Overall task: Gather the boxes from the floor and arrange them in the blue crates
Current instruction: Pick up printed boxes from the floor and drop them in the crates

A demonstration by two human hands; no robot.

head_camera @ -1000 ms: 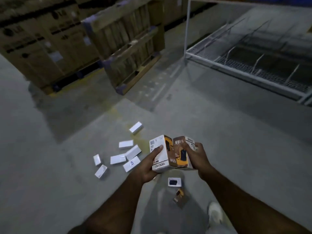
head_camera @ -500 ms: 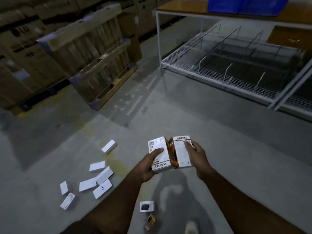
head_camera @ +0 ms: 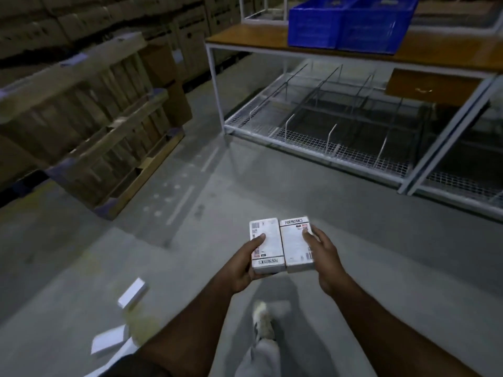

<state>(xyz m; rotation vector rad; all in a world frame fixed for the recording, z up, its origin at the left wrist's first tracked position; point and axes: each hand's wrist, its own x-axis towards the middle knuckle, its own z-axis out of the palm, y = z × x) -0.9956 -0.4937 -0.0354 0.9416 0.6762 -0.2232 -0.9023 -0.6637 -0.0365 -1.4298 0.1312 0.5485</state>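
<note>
Left hand point(head_camera: 242, 268) grips one white box point(head_camera: 265, 244), thumb curled on top; right hand point(head_camera: 324, 254) grips a second box point(head_camera: 295, 244) touching it, both held flat over the grey concrete floor point(head_camera: 353, 227). More white boxes point(head_camera: 133, 292) lie on the floor at lower left. Ahead, two blue crates point(head_camera: 351, 23) stand side by side on a wood-topped bench point(head_camera: 245, 39) with a wire-mesh shelf point(head_camera: 313, 137) beneath. A wooden pallet point(head_camera: 95, 118) leans against stacked cartons point(head_camera: 81, 17) at left. The room is dim.

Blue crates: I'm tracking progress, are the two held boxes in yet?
Out. Both hands grip the boxes far from the crates.
</note>
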